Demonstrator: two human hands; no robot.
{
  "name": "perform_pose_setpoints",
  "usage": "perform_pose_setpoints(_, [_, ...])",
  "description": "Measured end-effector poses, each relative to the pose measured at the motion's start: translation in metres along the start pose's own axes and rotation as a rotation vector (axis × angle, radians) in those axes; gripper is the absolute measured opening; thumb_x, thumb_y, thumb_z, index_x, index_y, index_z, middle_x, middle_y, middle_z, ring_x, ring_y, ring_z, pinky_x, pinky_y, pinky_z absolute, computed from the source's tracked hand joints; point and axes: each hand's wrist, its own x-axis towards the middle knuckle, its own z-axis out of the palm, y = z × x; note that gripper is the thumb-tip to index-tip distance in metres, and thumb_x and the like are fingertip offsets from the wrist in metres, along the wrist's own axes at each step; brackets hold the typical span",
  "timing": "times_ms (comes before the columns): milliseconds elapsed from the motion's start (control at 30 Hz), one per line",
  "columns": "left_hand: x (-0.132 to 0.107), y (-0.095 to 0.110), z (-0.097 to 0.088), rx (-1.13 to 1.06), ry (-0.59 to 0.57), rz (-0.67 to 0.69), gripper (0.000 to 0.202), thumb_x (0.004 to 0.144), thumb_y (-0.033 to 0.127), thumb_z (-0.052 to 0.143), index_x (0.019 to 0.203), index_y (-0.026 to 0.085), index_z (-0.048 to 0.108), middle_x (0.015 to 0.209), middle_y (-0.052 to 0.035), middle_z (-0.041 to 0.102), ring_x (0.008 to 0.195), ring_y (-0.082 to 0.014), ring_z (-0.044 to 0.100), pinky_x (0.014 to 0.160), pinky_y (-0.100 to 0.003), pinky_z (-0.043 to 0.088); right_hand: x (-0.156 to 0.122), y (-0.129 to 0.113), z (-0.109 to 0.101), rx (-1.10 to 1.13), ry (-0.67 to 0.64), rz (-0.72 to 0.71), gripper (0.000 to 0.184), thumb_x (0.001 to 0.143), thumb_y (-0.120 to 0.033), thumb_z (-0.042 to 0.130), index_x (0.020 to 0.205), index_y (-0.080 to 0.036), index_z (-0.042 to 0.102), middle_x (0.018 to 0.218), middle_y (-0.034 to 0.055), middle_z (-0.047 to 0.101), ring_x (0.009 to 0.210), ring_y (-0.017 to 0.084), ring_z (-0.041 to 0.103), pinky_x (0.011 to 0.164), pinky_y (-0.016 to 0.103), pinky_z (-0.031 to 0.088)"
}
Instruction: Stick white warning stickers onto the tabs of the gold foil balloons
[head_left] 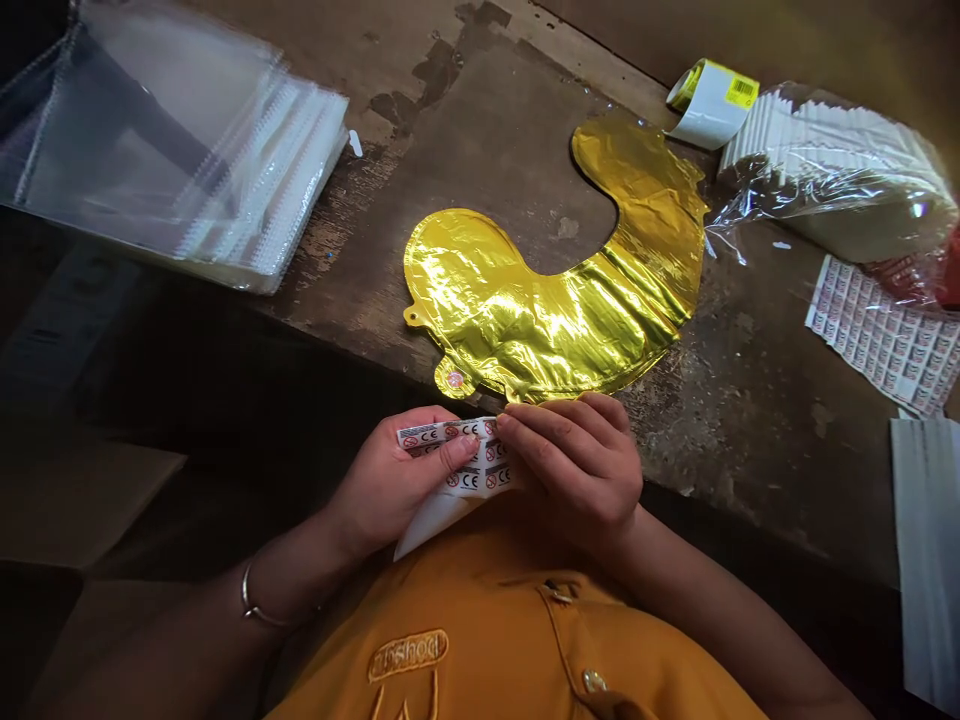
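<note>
Close to my body, my left hand [409,475] grips a sheet of small printed stickers [463,482] with CE marks and red symbols, its thumb lying across the front. The fingers of my right hand [577,455] are closed at the sheet's upper right edge, hiding that corner. Below, the lower part of the sheet curls to a white point. Just beyond my hands, a flat gold foil balloon [555,310] with a curved shape lies on the table [480,130]. A round tab with a small sticker [454,379] sticks out at its near left edge.
A stack of clear plastic sleeves [225,170] lies at the left. At the back right are a label roll [709,105] and a plastic bag of white straws [832,150]. Another sticker sheet [885,335] and pale strips [926,550] lie at the right.
</note>
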Motion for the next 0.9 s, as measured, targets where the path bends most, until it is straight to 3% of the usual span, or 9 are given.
perform_pose_setpoints(267, [0.000,-0.002,0.001,-0.059,-0.016,-0.037,0.028,0.070,0.036,0.077,0.072,0.014,0.059,0.064,0.0025,0.061,0.059,-0.0087,0.054,0.056,-0.018,0.044,-0.001,-0.001,0.003,0.029,0.064,-0.050,0.022,0.078,-0.012,0.064,0.100,-0.015,0.064,0.093,0.0079,0.073,0.087,0.021,0.061,0.075,0.037,0.048])
perform_pose_setpoints(433, [0.001,-0.005,-0.001,-0.109,-0.016,-0.065,0.029,0.070,0.035,0.078,0.074,0.014,0.059,0.065,0.0023,0.061,0.059,-0.0088,0.054,0.057,-0.019,0.045,0.000,-0.002,0.003,0.036,0.058,-0.053,0.024,0.078,-0.013,0.064,0.100,-0.020,0.065,0.096,0.0059,0.071,0.092,0.022,0.057,0.077,0.036,0.050])
perform_pose_setpoints(633, [0.003,-0.007,-0.001,-0.262,-0.008,-0.076,0.028,0.069,0.032,0.080,0.071,0.013,0.059,0.063,0.0032,0.062,0.058,-0.0070,0.056,0.057,-0.016,0.047,0.011,0.008,0.006,-0.015,0.054,-0.186,0.017,0.081,-0.012,0.060,0.097,-0.016,0.064,0.089,0.0068,0.069,0.086,0.020,0.058,0.074,0.035,0.046])
perform_pose_setpoints(733, [0.003,-0.005,0.001,-0.357,-0.043,-0.100,0.025,0.068,0.029,0.081,0.075,0.012,0.064,0.068,-0.0003,0.068,0.062,-0.0097,0.062,0.062,-0.019,0.051,0.014,0.005,0.004,-0.003,0.043,-0.214,0.015,0.082,-0.012,0.060,0.096,-0.016,0.063,0.089,0.0063,0.068,0.084,0.018,0.058,0.074,0.034,0.047])
perform_pose_setpoints(800, [0.003,-0.005,0.001,-0.377,-0.087,-0.122,0.024,0.071,0.031,0.078,0.081,0.012,0.066,0.073,-0.0037,0.071,0.066,-0.0135,0.066,0.067,-0.023,0.054,0.017,0.002,-0.001,0.026,0.057,-0.145,0.015,0.080,-0.010,0.061,0.093,-0.018,0.062,0.088,0.0051,0.066,0.082,0.017,0.058,0.075,0.034,0.047])
perform_pose_setpoints(900, [0.000,-0.002,-0.007,-0.167,-0.053,-0.015,0.020,0.078,0.034,0.071,0.079,0.014,0.067,0.071,-0.0030,0.072,0.062,-0.0144,0.067,0.062,-0.024,0.054,0.028,0.005,-0.012,0.093,0.119,0.164,0.014,0.079,-0.010,0.064,0.088,-0.020,0.062,0.089,0.0049,0.064,0.082,0.016,0.058,0.075,0.033,0.047])
